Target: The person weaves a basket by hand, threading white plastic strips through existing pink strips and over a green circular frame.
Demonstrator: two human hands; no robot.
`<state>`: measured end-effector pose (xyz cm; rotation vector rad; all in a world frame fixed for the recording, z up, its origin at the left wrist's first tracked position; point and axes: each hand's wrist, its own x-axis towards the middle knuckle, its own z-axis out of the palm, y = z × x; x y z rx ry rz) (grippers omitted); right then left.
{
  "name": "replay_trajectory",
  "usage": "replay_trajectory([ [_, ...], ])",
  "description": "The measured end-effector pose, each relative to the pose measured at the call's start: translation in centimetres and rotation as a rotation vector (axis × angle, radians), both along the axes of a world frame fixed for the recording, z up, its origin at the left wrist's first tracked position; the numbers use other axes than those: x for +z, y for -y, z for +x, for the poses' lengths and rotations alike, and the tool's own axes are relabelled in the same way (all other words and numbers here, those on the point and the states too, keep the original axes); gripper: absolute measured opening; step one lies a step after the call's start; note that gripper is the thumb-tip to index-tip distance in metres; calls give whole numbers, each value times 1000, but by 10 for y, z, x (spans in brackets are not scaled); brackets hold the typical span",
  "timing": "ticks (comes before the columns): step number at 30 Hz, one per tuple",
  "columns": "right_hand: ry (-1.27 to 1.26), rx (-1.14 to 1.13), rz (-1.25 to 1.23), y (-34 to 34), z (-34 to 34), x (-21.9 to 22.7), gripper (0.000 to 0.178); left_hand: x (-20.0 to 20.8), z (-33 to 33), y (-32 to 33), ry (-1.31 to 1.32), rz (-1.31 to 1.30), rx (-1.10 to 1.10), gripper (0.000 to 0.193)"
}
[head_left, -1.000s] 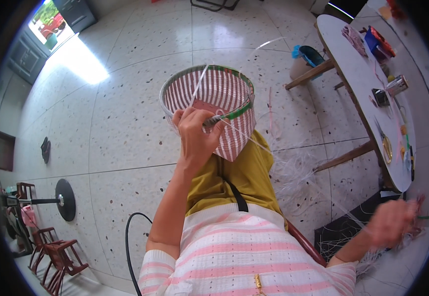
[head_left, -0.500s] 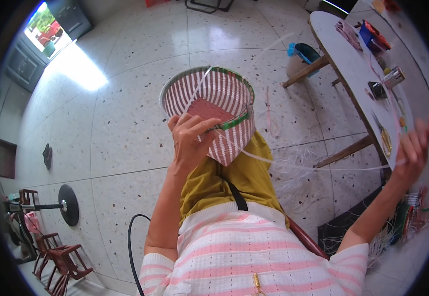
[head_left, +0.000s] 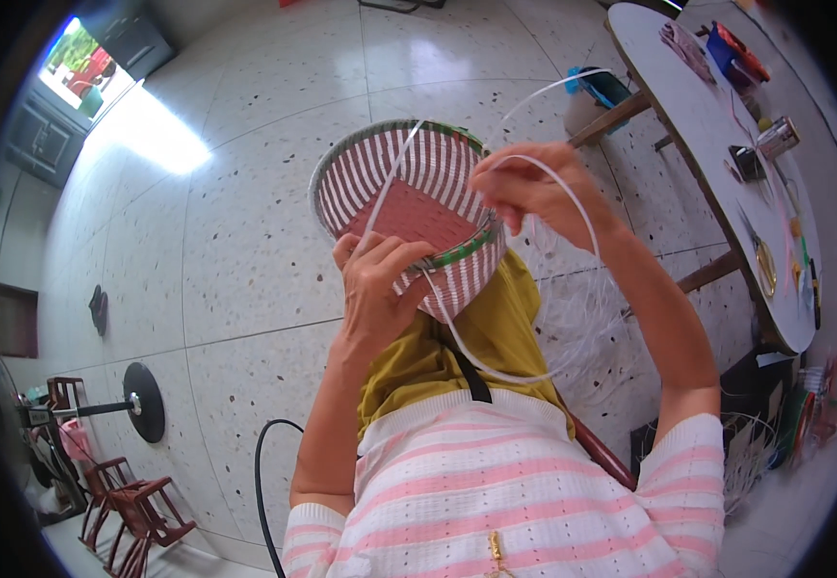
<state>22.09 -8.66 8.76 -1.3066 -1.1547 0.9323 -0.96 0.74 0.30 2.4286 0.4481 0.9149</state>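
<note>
A round woven basket (head_left: pixel 361 183) with red-and-white striped walls and a reddish bottom tilts open side up over my lap. Green strip wraps part of its rim (head_left: pixel 462 252). My left hand (head_left: pixel 375 294) is closed over the near rim, fingers inside and thumb out of sight beneath. Close to the right side of the rim, my right hand (head_left: pixel 549 193) pinches a thin white plastic strip (head_left: pixel 584 207), which arcs over its knuckles. A white length (head_left: pixel 457 339) hangs in a loop from the rim beside my left hand. Another white strip (head_left: pixel 397 173) crosses the basket's mouth.
A long white table (head_left: pixel 650 53) at right carries scissors (head_left: pixel 765 268), a tin can (head_left: pixel 778 138) and a blue container (head_left: pixel 732 53). Loose white strips (head_left: pixel 573 332) lie on the floor beside my knee. Small wooden chairs (head_left: pixel 144 506) and a round black stand base (head_left: pixel 144 403) are at lower left.
My right hand has come from far right, by the table, back to the basket's right rim. The strip, taut before, now hangs slack in a loop. My left hand keeps its grip.
</note>
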Motion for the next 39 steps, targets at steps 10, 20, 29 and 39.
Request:
replay_trajectory([
  [10,395,402,-241,-57,-3,-34,13,6,6,11,-96,66,47,28],
  [20,332,650,-548,-80,2,-45,21,6,10,18,-165,138,112,29],
  [29,276,681,-889,-97,-2,-52,19,-4,10,16,-129,44,123,29],
  [39,218,806,-822,-101,-1,-68,21,1,10,17,-157,74,110,31],
])
